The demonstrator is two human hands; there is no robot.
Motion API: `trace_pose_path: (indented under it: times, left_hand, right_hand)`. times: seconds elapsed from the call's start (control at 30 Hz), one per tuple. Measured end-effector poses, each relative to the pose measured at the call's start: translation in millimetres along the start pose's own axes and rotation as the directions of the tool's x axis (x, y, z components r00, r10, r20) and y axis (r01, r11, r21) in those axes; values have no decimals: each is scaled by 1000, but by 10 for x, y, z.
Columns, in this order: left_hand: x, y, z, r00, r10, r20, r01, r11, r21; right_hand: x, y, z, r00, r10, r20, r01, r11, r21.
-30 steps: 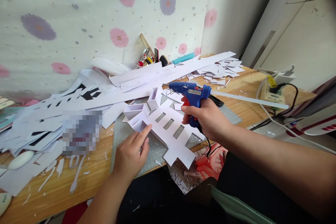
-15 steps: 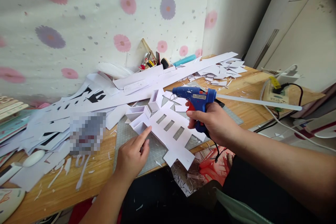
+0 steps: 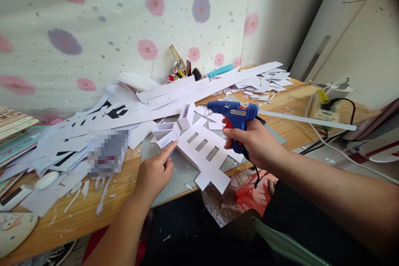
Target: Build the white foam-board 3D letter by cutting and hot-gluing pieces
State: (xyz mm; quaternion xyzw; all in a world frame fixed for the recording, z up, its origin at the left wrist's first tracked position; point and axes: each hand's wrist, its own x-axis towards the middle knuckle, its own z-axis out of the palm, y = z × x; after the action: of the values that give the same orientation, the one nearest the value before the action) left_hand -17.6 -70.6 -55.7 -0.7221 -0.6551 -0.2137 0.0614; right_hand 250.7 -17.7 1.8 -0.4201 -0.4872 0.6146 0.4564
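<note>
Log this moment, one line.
right hand: grips blue glue gun; left hand: fingertip by open white box; slotted panel: partly over mat

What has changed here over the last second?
The right hand, still holding the glue gun, has moved it slightly right, away from the small white boxes. Nothing was picked up or let go; the left hand stays by the slotted white piece.

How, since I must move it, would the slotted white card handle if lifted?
The white card is probably light, looking thin; fairly stiff, perhaps, since its overhanging end shows no obvious sag; and likely weaker around its slots.
</note>
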Motion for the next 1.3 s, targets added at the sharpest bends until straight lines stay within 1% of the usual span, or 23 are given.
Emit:
trace_pose_path:
  times: [0.1,0.3,0.37,0.43,0.5,0.53,0.6,0.67,0.7,0.77,0.9,0.97,1.13,1.3]
  left_hand:
    - [-7,6,2,1000,-22,10,23,999,-45]
    - [-15,-2,36,999,-40,-4,39,996,-82]
    - [-15,4,59,999,-42,-24,40,996,-80]
    - [-20,12,82,998,-20,-63,15,998,-68]
    - [-30,14,94,992,22,-121,-30,997,-66]
    - [-36,10,92,985,38,-170,-50,997,-65]
    - [-43,-11,72,952,47,-303,-70,995,-65]
    - [-37,-48,32,904,34,-427,-73,995,-75]
    - [-28,-69,10,884,29,-466,-75,994,-81]
    - [-5,-104,-29,864,36,-502,-87,993,-78]
    - [37,-123,-45,856,72,-511,-95,995,-20]
    - [47,-116,-25,862,68,-502,-81,997,-4]
    - [52,-140,29,895,26,-445,-47,998,-37]
    - [48,-167,43,896,53,-440,-83,995,-50]
  right_hand:
    - [-4,5,3,1000,-4,-2,4,1000,3]
    - [-25,-4,9,1000,-19,1,19,1000,-11]
    - [-36,-3,5,1000,-14,-1,14,1000,-15]
    - [-45,-1,1,1000,-8,-7,7,1000,-22]
    - [-51,-5,-5,1000,-7,-13,6,1000,-24]
    - [-51,-9,-8,1000,-6,-15,6,1000,-26]
    - [-51,-21,-12,1000,-9,-15,9,1000,-28]
    - [-48,-31,-14,1000,-23,-12,22,999,-26]
    - [-47,-33,-15,1000,-28,-13,28,999,-24]
    - [-43,-29,-18,1000,-25,-19,25,999,-20]
    - [-33,-4,-32,1000,-21,-11,21,1000,0]
    - [-31,2,-39,1000,-24,-4,24,1000,-11]
    - [-30,1,-40,1000,-11,-7,11,999,-39]
    - [-17,33,-32,1000,-24,0,24,1000,-12]
